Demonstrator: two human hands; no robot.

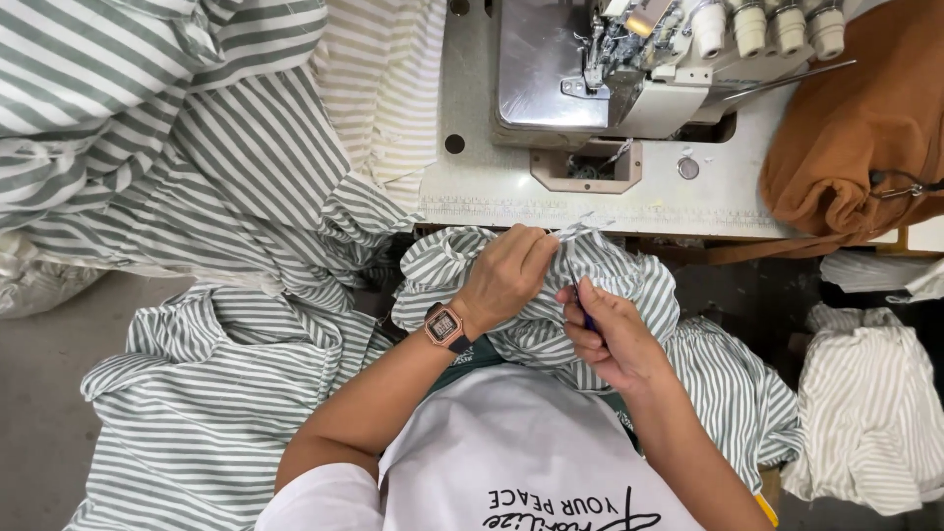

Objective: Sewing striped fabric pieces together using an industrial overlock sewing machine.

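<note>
Left hand: the left hand point(506, 275) is curled into a loose fist and pinches a fold of the green and white striped cloth point(536, 329). A square wrist watch point(444, 325) sits on that wrist.
Right hand: the right hand point(610, 334) is closed around a small thread cutter point(578, 290) with a dark handle. Its thin tip points up at the fold, just beside the left fingers.
Cloth in the hands: the striped cloth is bunched up in the person's lap, just below the front edge of the table. It spills down on both sides of the arms.
Table: the sewing table point(462, 187) is pale and a bit worn, with a small dark hole in it and a ruler strip along its front edge.
Machine: a grey sewing machine point(590, 69) stands at the back of the table. Four white thread spools point(767, 25) sit in a row on top of it.
Right of the table: a brown-orange cloth point(846, 138) lies in a heap on the right end of the table.
Left of the table: a big pile of striped cloth point(177, 138) hangs and lies there, with a tan striped piece point(383, 88) next to the table.
Floor: the grey floor point(39, 393) shows at the lower left. More striped cloth point(206, 393) lies on it.
Far right: a pile of pale striped pieces point(870, 413) sits low beside the person.
</note>
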